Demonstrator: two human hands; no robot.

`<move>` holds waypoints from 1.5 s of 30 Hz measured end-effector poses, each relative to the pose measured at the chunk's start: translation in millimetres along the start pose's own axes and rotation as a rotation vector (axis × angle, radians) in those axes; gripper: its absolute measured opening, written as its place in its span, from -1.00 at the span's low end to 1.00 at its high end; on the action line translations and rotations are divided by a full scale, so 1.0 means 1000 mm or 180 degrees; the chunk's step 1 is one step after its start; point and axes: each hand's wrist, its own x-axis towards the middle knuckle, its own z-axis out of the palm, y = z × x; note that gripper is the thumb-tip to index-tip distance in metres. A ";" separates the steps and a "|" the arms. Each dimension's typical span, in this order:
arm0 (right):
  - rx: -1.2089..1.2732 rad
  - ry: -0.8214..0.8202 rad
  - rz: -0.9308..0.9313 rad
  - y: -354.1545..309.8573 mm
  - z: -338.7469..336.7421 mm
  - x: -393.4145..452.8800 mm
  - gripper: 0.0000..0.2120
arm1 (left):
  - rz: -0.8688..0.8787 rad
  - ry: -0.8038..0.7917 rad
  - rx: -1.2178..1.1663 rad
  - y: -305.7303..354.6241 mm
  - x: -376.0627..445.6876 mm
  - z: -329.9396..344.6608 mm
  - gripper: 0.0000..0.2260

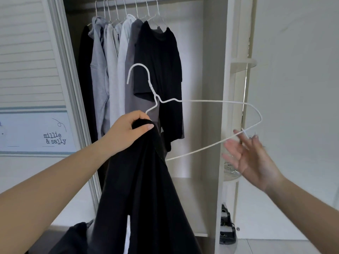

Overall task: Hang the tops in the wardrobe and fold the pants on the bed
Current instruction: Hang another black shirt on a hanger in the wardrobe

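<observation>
One hand grips black top, hanger.

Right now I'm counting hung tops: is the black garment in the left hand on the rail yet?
Not yet. The left hand grips the black garment and white hanger below the rail.

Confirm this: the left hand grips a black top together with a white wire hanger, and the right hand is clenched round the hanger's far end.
Wrong about the right hand. In the head view its fingers are spread open beside the far end of the white wire hanger, not clenched round it. The left hand does grip the black top together with the hanger.
</observation>
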 end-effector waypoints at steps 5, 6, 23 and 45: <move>-0.1893 -0.0769 0.0444 0.071 0.035 -0.033 -0.55 | 0.0065 -0.0170 -0.0199 0.004 0.000 0.016 -0.92; -0.1960 -0.0910 0.0380 0.080 0.049 -0.032 -0.60 | 0.0093 -0.0208 -0.0244 0.006 0.001 0.020 -0.92; -0.6052 -0.2302 0.0142 0.059 0.003 -0.012 -0.57 | -0.0223 0.0194 -0.0145 -0.066 -0.042 -0.006 -0.91; -0.6220 -0.2351 -0.0755 -0.002 0.051 0.029 -0.76 | -0.0032 -0.0164 0.0692 -0.057 -0.045 0.037 -0.84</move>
